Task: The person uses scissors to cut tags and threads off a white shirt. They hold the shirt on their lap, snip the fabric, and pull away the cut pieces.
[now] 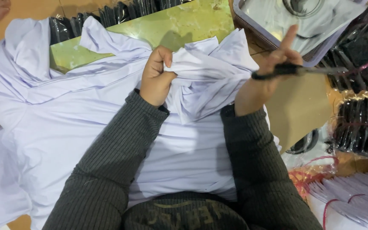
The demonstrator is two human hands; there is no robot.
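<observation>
Left hand [157, 76] fingers clamped on bunched white cloth [107, 127]; right hand [269, 74] grips black scissors [297, 70], forefinger raised, above a green tabletop [171, 25].

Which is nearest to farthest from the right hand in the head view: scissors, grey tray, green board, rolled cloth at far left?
1. scissors, held in the right hand itself.
2. grey tray, just above the hand, upper right.
3. green board, up and to the left, under the white cloth.
4. rolled cloth, far left.
</observation>
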